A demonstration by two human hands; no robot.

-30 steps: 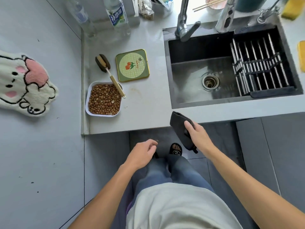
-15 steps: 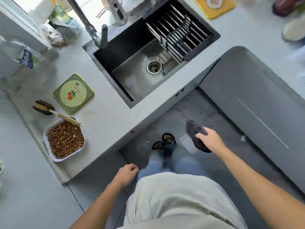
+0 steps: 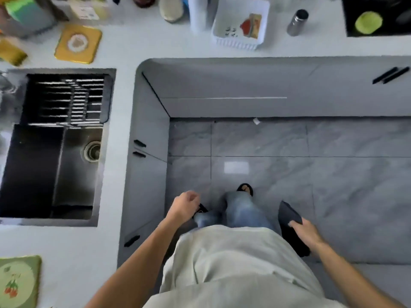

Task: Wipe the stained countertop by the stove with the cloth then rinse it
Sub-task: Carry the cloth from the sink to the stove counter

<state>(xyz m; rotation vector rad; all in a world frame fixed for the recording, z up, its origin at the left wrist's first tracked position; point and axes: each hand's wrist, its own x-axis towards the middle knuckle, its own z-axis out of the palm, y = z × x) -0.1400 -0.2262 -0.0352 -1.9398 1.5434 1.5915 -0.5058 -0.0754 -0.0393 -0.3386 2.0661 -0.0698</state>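
My right hand grips a dark grey cloth at waist height over the tiled floor, right of my legs. My left hand hangs in front of my body with loosely curled fingers and holds nothing. The black stove sits at the top right corner with a yellow-green round thing on it. The white countertop runs along the top towards it. The dark sink lies at the left with a drying rack in its upper half.
On the far counter stand a white basket, a metal bottle, a yellow coaster and several jars and boxes. A green coaster lies at the bottom left. Grey cabinet fronts border the open tiled floor.
The view has swung right from the sink counter towards the stove side. My right hand has carried the cloth away from the counter edge to my right side; my left hand stays near my waist.
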